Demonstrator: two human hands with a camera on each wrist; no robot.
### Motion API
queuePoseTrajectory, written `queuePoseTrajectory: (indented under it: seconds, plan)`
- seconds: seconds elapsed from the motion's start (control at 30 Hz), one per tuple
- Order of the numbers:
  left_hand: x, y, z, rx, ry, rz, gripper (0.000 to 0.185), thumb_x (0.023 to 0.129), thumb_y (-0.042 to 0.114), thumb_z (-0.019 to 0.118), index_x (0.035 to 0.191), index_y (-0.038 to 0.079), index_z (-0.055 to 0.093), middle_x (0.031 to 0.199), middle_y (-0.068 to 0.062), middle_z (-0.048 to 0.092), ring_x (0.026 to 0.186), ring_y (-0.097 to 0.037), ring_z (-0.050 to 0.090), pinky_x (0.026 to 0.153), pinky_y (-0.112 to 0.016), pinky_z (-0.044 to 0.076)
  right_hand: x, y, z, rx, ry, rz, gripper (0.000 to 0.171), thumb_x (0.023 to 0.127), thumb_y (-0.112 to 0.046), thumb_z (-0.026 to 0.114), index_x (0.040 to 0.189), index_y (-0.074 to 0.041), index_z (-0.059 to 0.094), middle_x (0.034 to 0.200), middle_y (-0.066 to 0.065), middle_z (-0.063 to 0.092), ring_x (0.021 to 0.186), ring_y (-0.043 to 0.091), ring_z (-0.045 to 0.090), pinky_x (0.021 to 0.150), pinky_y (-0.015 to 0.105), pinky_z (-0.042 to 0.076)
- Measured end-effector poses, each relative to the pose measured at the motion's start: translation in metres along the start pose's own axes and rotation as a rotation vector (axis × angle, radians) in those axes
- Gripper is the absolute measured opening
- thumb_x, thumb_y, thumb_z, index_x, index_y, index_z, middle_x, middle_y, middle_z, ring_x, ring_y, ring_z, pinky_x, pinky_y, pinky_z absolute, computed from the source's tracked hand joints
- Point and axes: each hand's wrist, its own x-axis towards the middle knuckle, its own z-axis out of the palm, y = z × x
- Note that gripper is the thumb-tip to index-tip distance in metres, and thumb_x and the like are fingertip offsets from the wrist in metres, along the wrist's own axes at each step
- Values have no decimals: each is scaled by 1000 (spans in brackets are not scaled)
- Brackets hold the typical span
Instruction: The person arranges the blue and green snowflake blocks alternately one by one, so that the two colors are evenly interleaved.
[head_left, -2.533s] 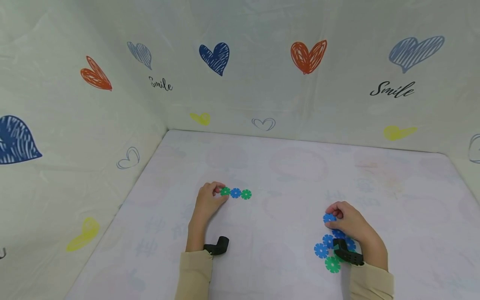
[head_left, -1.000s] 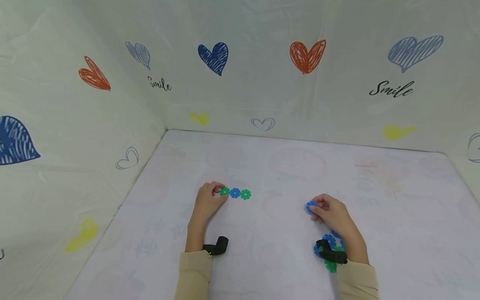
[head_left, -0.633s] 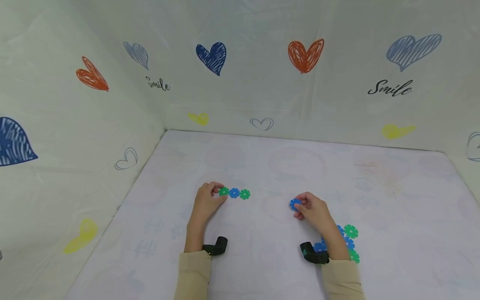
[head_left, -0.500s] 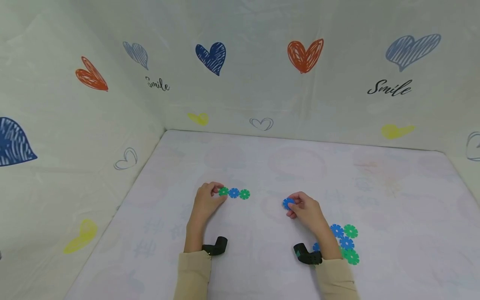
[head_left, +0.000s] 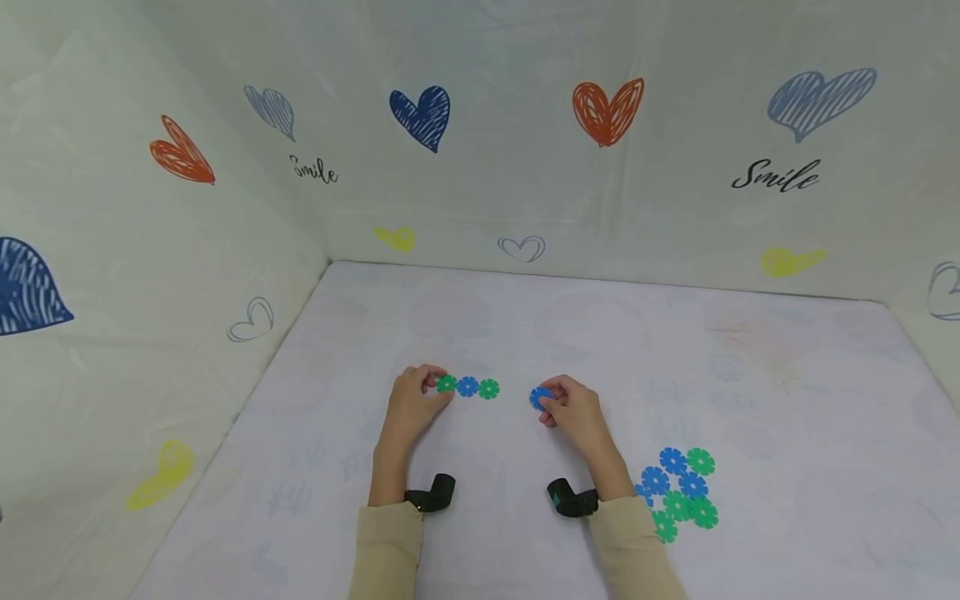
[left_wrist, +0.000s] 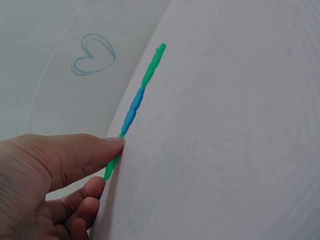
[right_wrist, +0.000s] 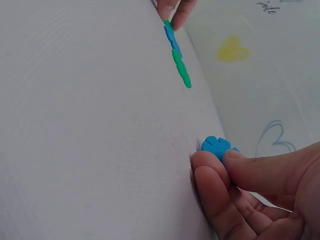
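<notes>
Joined row: three flower-shaped discs [head_left: 468, 387] clipped edge to edge in a line, green, blue, green, lying flat on the tabletop [head_left: 600, 333].
Left hand [head_left: 411, 403]: thumb and fingers pinch the green disc at the row's left end (the left wrist view shows the thumb tip pressed on it).
Right hand [head_left: 576, 410]: fingers curled, pinching one loose blue disc [head_left: 539, 397] between thumb and forefinger, just to the right of the row and not touching it.
Blue disc, position: at tabletop level between the row's right end and the right hand's knuckles; whether it rests on the cloth or is slightly lifted cannot be told.
Spare pile [head_left: 678, 492]: about seven discs beside the right sleeve, roughly three blue and four green (they overlap, so the count is uncertain).
Hidden: most of the pinched green disc sits under the left fingers; the blue disc is half covered by the right fingertips.
Cut off: both forearms leave the picture at the bottom edge.
Wrist views: discs show edge-on only.
</notes>
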Motion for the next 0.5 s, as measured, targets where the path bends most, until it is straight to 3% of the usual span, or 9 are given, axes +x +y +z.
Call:
queuePoseTrajectory:
  seconds: [0.2, 0.5]
  plan:
    - [1, -1, 0, 5, 1, 16, 31, 79, 17, 71, 108, 9, 63, 88, -6, 51, 84, -20, 43, 74, -31, 34, 8, -6, 12, 4, -2, 20, 18, 86, -2, 62, 103, 3, 61, 80, 12, 59, 55, 10, 58, 56, 23, 51]
    - [0, 0, 0, 9, 4, 9, 31, 79, 17, 70, 108, 9, 63, 87, -5, 51, 84, -20, 43, 73, -31, 34, 18, -15, 28, -74, 1, 2, 16, 85, -5, 63, 101, -1, 64, 73, 7, 55, 54, 11, 54, 54, 22, 46]
